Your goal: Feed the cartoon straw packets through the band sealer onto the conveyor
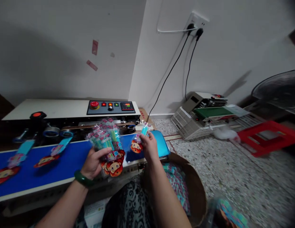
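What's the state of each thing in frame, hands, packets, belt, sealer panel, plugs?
left hand: shut on bundle of packets, fanned upright
right hand: pinching single packet over the belt
blue conveyor belt: carrying three packets, lying flat
sealer control panel: lights and display lit
wall plugs: both plugged in
cardboard box: open, packets inside

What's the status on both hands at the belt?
Left hand grips a fanned bunch of packets. Right hand holds a single packet over the blue belt. Two more packets lying on the belt to the left.
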The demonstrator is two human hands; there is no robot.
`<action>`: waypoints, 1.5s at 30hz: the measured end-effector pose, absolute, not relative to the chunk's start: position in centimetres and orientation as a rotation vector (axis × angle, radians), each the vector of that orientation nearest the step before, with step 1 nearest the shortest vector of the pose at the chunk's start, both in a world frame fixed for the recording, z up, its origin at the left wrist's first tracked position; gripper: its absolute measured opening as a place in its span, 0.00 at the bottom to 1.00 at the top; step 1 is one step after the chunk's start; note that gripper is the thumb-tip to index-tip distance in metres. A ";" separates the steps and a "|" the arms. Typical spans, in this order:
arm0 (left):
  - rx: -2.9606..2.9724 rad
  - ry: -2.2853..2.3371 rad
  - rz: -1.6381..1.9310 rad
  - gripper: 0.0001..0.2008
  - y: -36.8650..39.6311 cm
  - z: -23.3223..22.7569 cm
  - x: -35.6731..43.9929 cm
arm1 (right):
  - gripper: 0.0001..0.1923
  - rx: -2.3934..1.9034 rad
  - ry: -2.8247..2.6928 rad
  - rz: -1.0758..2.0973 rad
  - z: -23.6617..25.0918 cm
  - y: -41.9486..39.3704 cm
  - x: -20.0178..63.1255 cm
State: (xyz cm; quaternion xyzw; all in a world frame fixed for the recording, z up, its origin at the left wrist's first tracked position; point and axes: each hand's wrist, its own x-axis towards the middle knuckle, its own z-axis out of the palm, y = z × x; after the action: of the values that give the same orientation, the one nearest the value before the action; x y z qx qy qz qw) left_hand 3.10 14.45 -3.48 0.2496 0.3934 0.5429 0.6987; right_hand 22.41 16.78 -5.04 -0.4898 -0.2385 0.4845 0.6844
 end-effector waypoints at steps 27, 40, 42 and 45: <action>0.654 0.785 1.158 0.21 14.1 -3.3 5.0 | 0.12 -0.887 -0.836 1.457 -4.1 15.5 18.7; 0.659 0.799 1.153 0.23 14.9 -3.8 6.9 | 0.18 -1.123 -0.850 1.113 -5.4 15.8 19.9; 0.646 0.794 1.181 0.23 14.9 -3.9 7.1 | 0.18 -1.135 -0.841 1.028 -5.4 15.7 19.8; 0.636 0.783 1.204 0.23 15.0 -3.9 7.2 | 0.17 -1.140 -0.769 0.970 -5.4 15.6 19.6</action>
State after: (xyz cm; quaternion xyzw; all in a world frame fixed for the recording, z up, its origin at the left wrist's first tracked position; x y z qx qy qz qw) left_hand 7.23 15.00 -3.93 0.2863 0.3524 0.5419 0.7073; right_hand 19.60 15.55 -5.44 -0.5050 -0.3407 0.4298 0.6664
